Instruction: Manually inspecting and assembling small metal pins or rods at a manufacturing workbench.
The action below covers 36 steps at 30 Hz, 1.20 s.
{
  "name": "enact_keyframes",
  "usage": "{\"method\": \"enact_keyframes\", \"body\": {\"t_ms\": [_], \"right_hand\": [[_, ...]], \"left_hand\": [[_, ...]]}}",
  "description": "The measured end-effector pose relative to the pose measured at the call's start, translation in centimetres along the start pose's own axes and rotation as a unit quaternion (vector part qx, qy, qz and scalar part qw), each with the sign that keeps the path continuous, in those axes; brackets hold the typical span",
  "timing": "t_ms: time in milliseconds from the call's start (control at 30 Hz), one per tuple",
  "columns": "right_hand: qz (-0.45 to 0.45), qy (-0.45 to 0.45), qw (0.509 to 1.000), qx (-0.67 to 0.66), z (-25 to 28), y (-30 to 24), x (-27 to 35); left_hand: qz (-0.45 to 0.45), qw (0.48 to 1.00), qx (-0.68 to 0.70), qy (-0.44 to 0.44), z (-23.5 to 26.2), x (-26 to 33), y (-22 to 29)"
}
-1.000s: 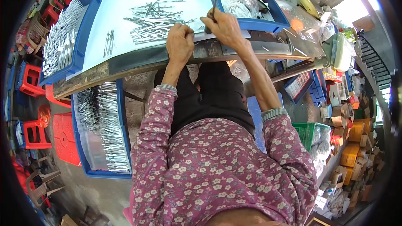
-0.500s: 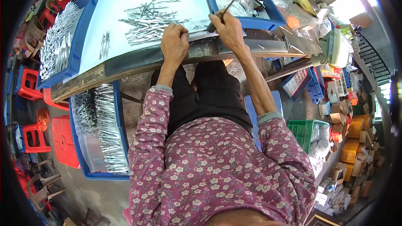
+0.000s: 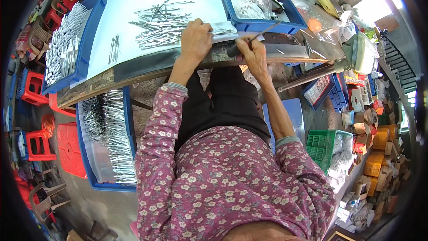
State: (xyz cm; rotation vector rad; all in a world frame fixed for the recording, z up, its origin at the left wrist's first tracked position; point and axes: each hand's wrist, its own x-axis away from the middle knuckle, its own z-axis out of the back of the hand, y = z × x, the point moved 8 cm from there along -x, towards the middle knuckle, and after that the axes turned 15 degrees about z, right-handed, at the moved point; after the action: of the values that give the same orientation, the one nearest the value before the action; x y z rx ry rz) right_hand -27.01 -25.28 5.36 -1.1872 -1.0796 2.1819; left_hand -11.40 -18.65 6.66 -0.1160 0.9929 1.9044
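My right hand (image 3: 254,53) is closed around a thin dark rod with a black handle (image 3: 233,50), much like a screwdriver. Its shaft points up and right, past the table's front edge. Beside it, my left hand (image 3: 196,41) is closed at the table edge, its fingertips at a pale metallic strip (image 3: 224,28); whatever they pinch is hidden. Left of that hand spreads a pile of slender silver metal pieces (image 3: 156,24) on a white sheet (image 3: 127,6). Several similar pieces (image 3: 114,48) lie apart from the pile, farther left.
A blue tray (image 3: 89,47) of packed silver pieces stands at the table's left. A blue bin (image 3: 285,27) with plastic bags sits at the back right. Below the table is another blue tray (image 3: 130,127) of metal parts. A lamp (image 3: 360,53) juts in at right.
My left hand has shifted right, toward the pale strip. My right hand has moved lower and slightly right, and the tool's shaft has tipped from steep to flatter, pointing right.
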Motion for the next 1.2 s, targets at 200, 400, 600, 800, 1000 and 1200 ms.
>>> {"method": "enact_keyframes", "body": {"t_ms": [200,400,600,800,1000,1200], "right_hand": [[-0.049,-0.053,0.997,0.027,-1.5,3.3,5.1],[-0.122,-0.133,0.983,0.036,-3.8,9.8,12.3],[-0.139,-0.082,0.987,-0.01,-3.1,11.7,14.3],[-0.133,-0.086,0.987,-0.009,-3.6,11.8,14.4],[-0.148,-0.09,0.985,-0.007,-3.6,12.2,14.5],[-0.148,-0.083,0.985,-0.009,-3.5,12.4,14.5]], "left_hand": [[-0.003,1.0,-0.017,0.007,-1.3,0.1,0.2],[0.064,0.994,0.086,0.031,1.7,0.5,-1.5],[0.117,0.98,0.111,0.115,7.6,1.0,-7.4],[0.209,0.958,-0.085,0.177,12.8,2.3,-15.9],[0.279,0.93,-0.176,0.165,13.0,2.1,-19.9],[0.267,0.924,-0.217,0.169,13.1,1.8,-20.3]]}}
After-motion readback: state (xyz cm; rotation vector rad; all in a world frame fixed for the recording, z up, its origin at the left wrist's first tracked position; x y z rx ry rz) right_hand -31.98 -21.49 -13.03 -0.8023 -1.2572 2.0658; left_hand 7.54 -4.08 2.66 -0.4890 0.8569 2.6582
